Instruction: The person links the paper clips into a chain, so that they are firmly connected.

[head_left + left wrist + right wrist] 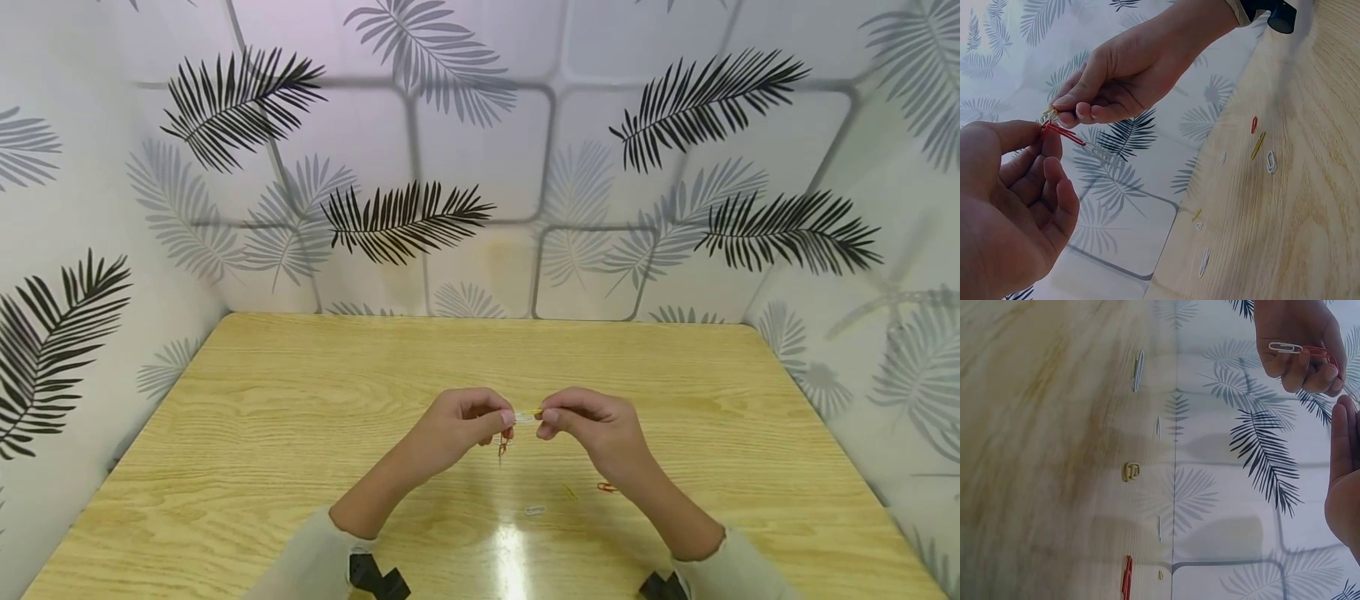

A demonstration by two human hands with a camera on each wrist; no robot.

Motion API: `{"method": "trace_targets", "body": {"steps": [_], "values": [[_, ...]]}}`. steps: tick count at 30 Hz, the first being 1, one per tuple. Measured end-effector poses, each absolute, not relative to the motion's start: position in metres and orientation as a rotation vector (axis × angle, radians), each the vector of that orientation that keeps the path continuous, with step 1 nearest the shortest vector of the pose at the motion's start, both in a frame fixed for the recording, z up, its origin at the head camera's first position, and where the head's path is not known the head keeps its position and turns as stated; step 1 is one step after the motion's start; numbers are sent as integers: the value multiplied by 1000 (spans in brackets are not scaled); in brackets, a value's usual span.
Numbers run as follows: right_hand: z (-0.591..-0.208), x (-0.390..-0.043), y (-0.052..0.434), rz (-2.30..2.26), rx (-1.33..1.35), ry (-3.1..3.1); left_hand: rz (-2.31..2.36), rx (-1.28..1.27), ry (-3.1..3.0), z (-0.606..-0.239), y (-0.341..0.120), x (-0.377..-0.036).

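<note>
Head view shows your two hands raised over the middle of the surface (300, 400), fingertips almost meeting, but the clips between them are too small there to read clearly. Your left hand (457, 425) pinches a red paper clip (1063, 132) between thumb and forefinger; the left wrist view shows it pointing right with a white paper clip (1099, 152) at its end, though whether the two are linked cannot be made out. A small red piece also hangs below this hand in the head view. Your right hand (592, 425) pinches a yellow paper clip (1049, 114), mostly covered by the fingertips; only a short tip shows, just beside the red one. Contact between them cannot be confirmed.

Right wrist view is blurred across the wood and cuts off your right hand at the frame edge.

Loose clips lie on the near part of the surface, below the hands: a white loose clip (535, 509), a yellow loose clip (569, 492) and a red loose clip (606, 487), near one another but apart. Black wrist mounts are cut off at the bottom edge.
</note>
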State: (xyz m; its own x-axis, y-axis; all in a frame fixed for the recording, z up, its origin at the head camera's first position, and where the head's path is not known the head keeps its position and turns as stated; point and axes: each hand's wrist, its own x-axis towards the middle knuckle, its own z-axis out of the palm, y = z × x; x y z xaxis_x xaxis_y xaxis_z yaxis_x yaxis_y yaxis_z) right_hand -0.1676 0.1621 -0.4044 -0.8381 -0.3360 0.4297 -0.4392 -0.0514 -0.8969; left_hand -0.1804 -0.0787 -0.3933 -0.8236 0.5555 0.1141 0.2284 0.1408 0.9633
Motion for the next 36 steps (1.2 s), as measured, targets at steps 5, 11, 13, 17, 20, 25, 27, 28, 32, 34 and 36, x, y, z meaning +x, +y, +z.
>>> {"method": "trace_targets", "body": {"steps": [5,11,13,17,20,25,27,28,32,34,36], "values": [[-406,-166,161,2000,852,-2124,1746,751,2144,-394,-78,-179],[-407,-165,160,1914,927,-2110,1724,743,2171,-394,-78,-178],[-408,-165,160,1879,964,-2100,1714,747,2179,-394,-77,-178],[-410,-166,160,1840,989,-2109,1692,763,2201,-393,-76,-178],[-410,-166,160,1839,997,-2117,1678,771,2215,-393,-76,-178],[-410,-168,162,1817,1060,-2111,1662,770,2223,-392,-76,-178],[-410,-169,162,1782,1101,-2107,1657,774,2229,-392,-76,-179],[-410,-169,162,1768,1116,-2107,1654,778,2233,-392,-76,-179],[-409,-170,162,1723,1085,-2143,1653,785,2251,-391,-76,-179],[-409,-169,162,1731,1027,-2169,1660,776,2256,-391,-77,-179],[-407,-168,163,1749,959,-2194,1670,768,2255,-391,-78,-179]]}}
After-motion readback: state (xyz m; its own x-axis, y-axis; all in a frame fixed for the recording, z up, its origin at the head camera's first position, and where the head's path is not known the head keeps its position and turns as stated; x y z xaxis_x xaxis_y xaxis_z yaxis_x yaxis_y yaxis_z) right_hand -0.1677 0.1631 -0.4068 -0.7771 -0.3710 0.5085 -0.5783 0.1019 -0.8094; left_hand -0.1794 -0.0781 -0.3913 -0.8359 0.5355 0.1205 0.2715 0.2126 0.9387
